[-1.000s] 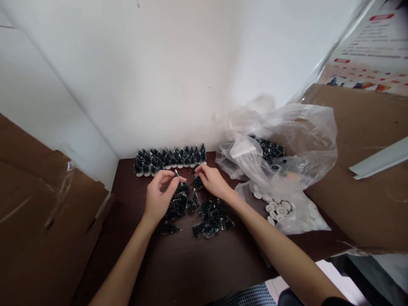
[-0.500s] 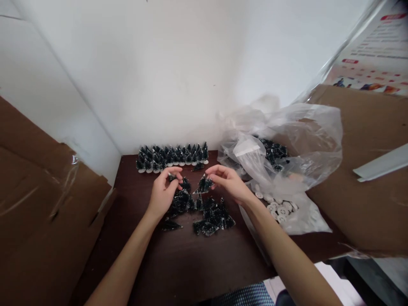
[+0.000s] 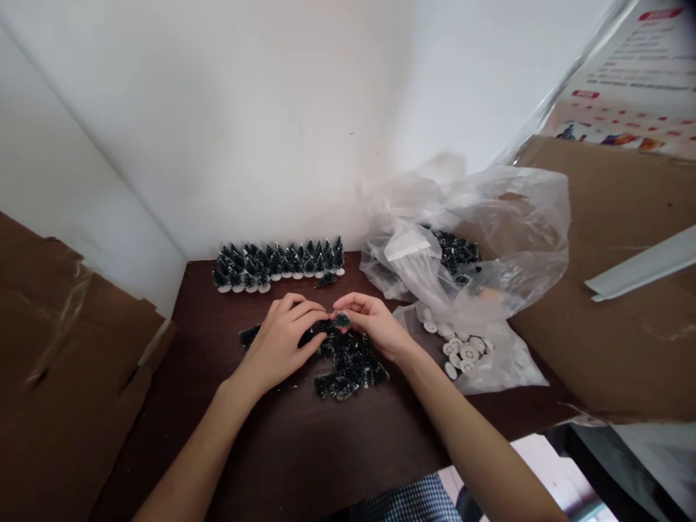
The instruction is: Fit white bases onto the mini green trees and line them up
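Note:
My right hand (image 3: 375,326) pinches a small dark-green bottle-brush tree (image 3: 342,319) between thumb and fingers. Its bristly round end faces me. Close by on the left, my left hand (image 3: 288,337) reaches over the pile with its thumb apart from the fingers. Those fingertips come up against the right hand's fingers, and nothing shows in its grasp. Under and in front of both hands lies a loose pile of frosted trees (image 3: 348,373), partly hidden by the left hand. Behind them, trees on white round bases (image 3: 277,262) stand in rows along the wall.
One tree (image 3: 326,280) lies before the rows. At right, a clear plastic bag (image 3: 511,217) holds more dark trees (image 3: 457,254), and another has white round bases (image 3: 467,351). Cardboard boxes (image 3: 70,362) flank the dark brown table (image 3: 326,449) on both sides.
My hands have come together above the pile. The left hand has opened out from a curled shape and lowered over the trees; the right has turned the tree end-on. The view has shifted slightly.

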The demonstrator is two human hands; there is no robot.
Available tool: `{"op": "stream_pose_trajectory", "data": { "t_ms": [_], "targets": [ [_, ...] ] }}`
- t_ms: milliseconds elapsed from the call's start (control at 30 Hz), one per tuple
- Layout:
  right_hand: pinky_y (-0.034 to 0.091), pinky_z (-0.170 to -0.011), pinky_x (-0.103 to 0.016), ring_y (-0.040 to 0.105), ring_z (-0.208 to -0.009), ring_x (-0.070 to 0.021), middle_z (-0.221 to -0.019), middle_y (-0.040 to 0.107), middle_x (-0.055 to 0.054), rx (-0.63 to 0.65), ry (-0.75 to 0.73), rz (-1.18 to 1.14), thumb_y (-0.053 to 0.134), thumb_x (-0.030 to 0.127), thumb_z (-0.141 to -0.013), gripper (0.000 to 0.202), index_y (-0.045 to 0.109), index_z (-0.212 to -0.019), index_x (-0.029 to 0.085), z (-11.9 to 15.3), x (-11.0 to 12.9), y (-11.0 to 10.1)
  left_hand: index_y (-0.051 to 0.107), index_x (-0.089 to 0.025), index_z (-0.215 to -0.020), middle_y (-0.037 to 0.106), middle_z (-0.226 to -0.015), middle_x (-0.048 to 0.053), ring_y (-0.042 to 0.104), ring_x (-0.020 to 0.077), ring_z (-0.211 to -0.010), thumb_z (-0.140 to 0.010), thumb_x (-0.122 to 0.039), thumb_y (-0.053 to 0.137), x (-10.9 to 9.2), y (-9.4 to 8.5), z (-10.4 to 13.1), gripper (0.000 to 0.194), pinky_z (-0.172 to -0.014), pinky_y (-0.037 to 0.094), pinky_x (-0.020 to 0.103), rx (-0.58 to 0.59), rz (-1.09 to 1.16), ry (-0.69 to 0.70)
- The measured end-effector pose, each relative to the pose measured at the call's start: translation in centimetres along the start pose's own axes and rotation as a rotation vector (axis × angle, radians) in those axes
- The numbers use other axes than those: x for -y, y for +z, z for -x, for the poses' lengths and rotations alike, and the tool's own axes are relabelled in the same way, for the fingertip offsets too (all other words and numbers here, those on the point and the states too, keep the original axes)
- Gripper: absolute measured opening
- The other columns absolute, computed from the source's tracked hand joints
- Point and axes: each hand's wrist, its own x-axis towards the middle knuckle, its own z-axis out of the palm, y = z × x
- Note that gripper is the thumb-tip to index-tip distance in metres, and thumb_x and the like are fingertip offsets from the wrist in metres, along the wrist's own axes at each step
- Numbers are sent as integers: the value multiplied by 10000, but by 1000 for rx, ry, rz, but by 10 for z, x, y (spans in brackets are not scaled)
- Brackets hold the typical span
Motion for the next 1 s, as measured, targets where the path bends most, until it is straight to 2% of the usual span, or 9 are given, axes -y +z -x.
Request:
{"op": "stream_pose_trajectory", "data": {
  "t_ms": [167,300,400,500,667,733,800,900,1000],
  "targets": [
    [494,-657,-272,654,-780,-158,-856,726,-31,-52,-107,216,638,210,-780,91,664,-866,195,-2,-4,-5,632,-269,-1239,673,-1141,69,480,284,-1088,-937,-218,535,5,3,2,321,-914,390,458,48,-56,5],
    [494,-750,-314,657,-804,-171,-871,734,-22,-6,-226,625,514,105,-823,224,707,-873,207,1,-2,-6,658,-288,-1215,644,-1068,71,477,286,-1049,-940,-278,560,7,4,3,292,-895,391,459,49,-101,-15],
    [484,-824,-330,670,-838,-178,-902,753,-15,32,-294,765,481,65,-835,305,736,-887,222,5,0,-2,688,-258,-1156,625,-1085,92,476,299,-1054,-929,-309,577,8,6,4,258,-890,399,469,20,-135,-40],
    [483,-827,-322,678,-860,-183,-913,758,-10,53,-296,765,482,56,-832,318,745,-889,227,6,1,-1,705,-249,-1122,615,-1154,112,457,325,-1119,-916,-329,581,9,8,5,254,-942,386,512,-16,-172,-48],
    [475,-745,-301,637,-758,-161,-880,745,-4,114,-236,746,508,67,-817,283,737,-882,218,6,6,-9,734,-229,-1016,605,-1219,130,442,369,-1186,-891,-375,617,12,8,6,225,-997,345,577,-23,-196,-74],
    [477,-754,-303,640,-790,-166,-885,737,-13,87,-238,688,524,91,-818,240,725,-878,206,6,11,-13,719,-235,-1057,589,-1278,134,427,382,-1225,-883,-383,644,11,5,5,241,-1020,313,599,-36,-214,-68],
    [482,-760,-306,644,-809,-168,-883,725,-21,21,-235,594,532,118,-821,201,708,-878,197,6,14,-17,669,-249,-1178,556,-1357,135,400,390,-1274,-882,-373,665,8,2,4,321,-1042,278,614,-68,-225,-39],
    [491,-733,-297,638,-784,-154,-874,704,-19,-48,-218,451,546,141,-812,162,683,-883,190,5,14,-15,578,-251,-1308,552,-1366,136,427,362,-1263,-893,-350,671,0,-2,1,436,-1040,307,578,-117,-177,46],
    [504,-731,-294,641,-799,-155,-871,695,-19,-23,-213,384,583,169,-807,117,669,-884,189,4,8,-6,582,-232,-1297,611,-1214,124,529,284,-1105,-936,-276,615,-9,0,-2,365,-951,424,462,-143,-57,139]
  ]
}}
